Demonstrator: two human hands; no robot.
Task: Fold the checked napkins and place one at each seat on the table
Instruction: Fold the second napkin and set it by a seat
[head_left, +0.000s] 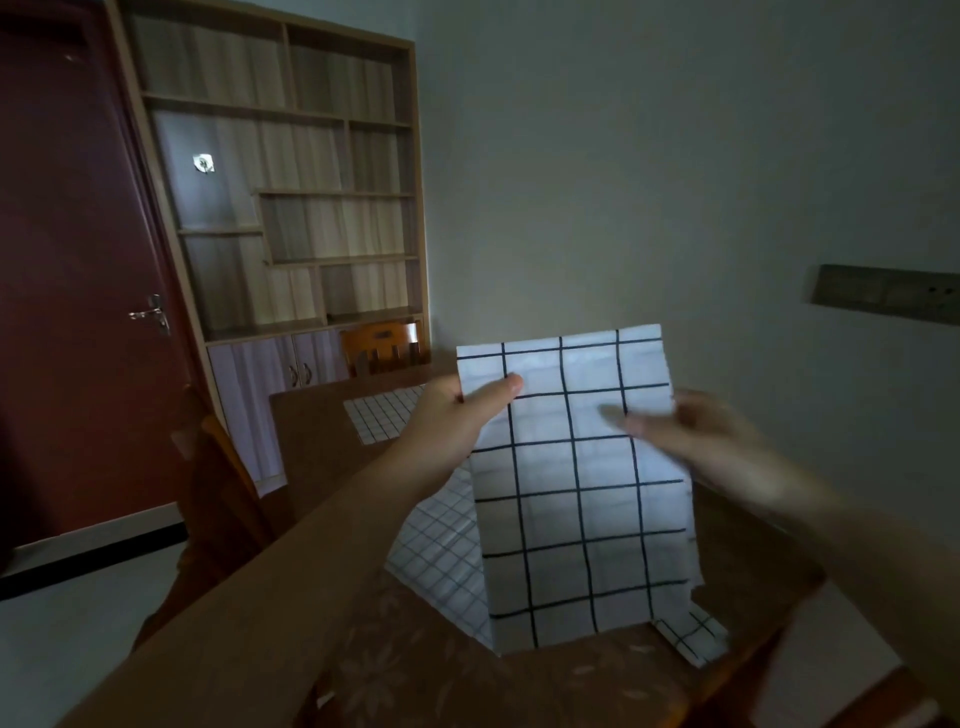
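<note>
A white napkin with large black checks (576, 483) hangs upright in front of me over the brown table (311, 441). My left hand (447, 421) pinches its upper left corner, thumb on the front. My right hand (691, 436) is blurred at the napkin's right edge, fingers reaching across the front; its grip is unclear. A finer-checked napkin (441, 551) lies on the table beneath the held one. Another finely checked napkin (382, 415) lies flat at the far end of the table.
A wooden chair (384, 345) stands at the table's far end and another chair (223, 483) at its left side. A tall wooden shelf unit (291, 182) and a dark red door (78, 260) stand behind. A grey wall closes the right side.
</note>
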